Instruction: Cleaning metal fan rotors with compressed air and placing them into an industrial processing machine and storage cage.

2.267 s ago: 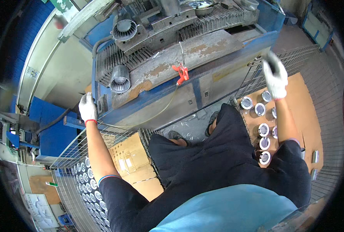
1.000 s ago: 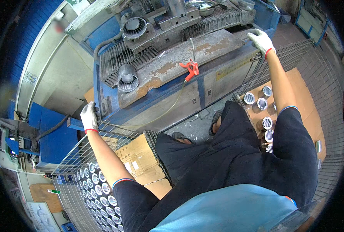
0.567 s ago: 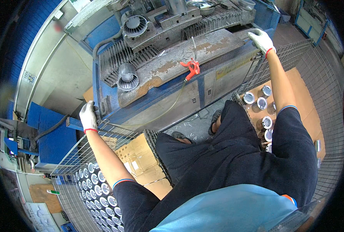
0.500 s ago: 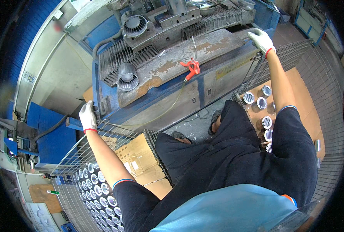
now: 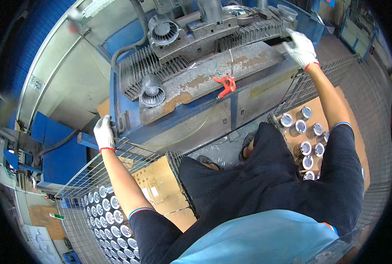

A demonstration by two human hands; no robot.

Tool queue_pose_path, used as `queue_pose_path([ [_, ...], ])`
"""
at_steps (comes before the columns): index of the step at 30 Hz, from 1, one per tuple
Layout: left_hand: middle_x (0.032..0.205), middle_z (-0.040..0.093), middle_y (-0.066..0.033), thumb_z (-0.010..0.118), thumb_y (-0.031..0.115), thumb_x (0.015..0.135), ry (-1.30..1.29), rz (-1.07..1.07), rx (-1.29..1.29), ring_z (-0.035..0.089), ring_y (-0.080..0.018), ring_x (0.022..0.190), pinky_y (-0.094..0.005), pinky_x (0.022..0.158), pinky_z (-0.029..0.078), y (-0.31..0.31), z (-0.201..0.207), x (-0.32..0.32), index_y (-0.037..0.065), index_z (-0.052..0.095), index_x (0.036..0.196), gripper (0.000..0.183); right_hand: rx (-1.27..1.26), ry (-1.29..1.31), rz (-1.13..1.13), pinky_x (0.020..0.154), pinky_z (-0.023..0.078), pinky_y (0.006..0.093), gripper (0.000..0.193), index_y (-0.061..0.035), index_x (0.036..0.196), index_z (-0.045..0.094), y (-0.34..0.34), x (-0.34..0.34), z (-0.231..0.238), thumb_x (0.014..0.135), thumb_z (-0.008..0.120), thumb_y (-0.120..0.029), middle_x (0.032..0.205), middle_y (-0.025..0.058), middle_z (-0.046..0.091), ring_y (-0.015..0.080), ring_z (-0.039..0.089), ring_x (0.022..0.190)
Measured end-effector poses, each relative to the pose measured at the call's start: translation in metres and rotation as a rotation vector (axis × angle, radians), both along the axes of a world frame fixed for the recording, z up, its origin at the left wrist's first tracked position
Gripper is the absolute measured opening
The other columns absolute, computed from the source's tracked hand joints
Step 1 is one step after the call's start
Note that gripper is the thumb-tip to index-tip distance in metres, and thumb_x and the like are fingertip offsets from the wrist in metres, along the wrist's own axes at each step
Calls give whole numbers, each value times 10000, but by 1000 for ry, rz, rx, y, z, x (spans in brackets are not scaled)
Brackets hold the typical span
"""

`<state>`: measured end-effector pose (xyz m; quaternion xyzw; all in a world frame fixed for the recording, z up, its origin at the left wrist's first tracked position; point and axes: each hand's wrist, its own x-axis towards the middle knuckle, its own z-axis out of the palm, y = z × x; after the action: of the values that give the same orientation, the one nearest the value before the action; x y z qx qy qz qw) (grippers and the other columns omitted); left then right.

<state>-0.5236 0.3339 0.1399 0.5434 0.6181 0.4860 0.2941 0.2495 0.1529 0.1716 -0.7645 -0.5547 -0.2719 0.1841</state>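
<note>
Gloves (image 5: 103, 134) are covering both hands, which are standing well apart, one toward each end of the machine (image 5: 249, 108). The left hand (image 5: 104, 132) is bending its fingers beside the left front corner (whether they are touching or gripping anything there, I cannot tell). The right hand (image 5: 301, 49) is hovering by the right front edge, its thumb and forefinger parting so that a gap is showing between them. Between the hands, the machine is spreading out ahead of the person. On it a grey cylinder (image 5: 152, 91) is sitting nearer the left hand, and a second cylinder (image 5: 164, 31) is sitting farther back. A worn plate (image 5: 205, 83) is running along the front, with a red gun (image 5: 226, 86) showing at its edge and a hose (image 5: 201, 126) looping down. A bowl (image 5: 240, 12) is resting behind. Farther out, a left cage (image 5: 86, 172) is holding rows of tubes (image 5: 105, 204) beside a box (image 5: 169, 198), while more tubes are standing on cardboard (image 5: 356, 127) to the right.
</note>
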Motion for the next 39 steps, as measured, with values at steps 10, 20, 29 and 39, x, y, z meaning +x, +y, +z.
queue_pose_path([
  [10,753,669,-46,689,323,994,43,11,46,563,-114,517,-284,460,412,6,-6,-8,7,743,1129,348,245,363,430,1083,515,408,783,-68,1480,566,127,-126,77,854,794,-479,1367,211,679,350,652,1274],
  [20,769,673,-39,670,258,1004,24,69,73,544,-102,577,-278,552,434,-5,4,7,-13,753,1060,289,172,746,288,1065,528,423,1104,69,1411,518,193,-193,115,644,899,-627,1327,280,671,389,658,1247],
  [29,898,730,-59,667,256,1028,154,66,249,611,-116,690,-289,629,489,-7,0,4,-19,748,1159,315,259,694,609,1049,527,367,818,-37,1364,579,112,-174,90,702,959,-331,1290,104,694,205,649,1193],
  [39,1338,700,-215,707,414,985,488,39,440,675,-305,1221,-385,1071,496,-2,55,109,19,642,1410,583,-549,111,333,1044,531,460,951,-38,1478,506,97,-104,29,617,843,-260,1314,248,667,415,644,1226],
])
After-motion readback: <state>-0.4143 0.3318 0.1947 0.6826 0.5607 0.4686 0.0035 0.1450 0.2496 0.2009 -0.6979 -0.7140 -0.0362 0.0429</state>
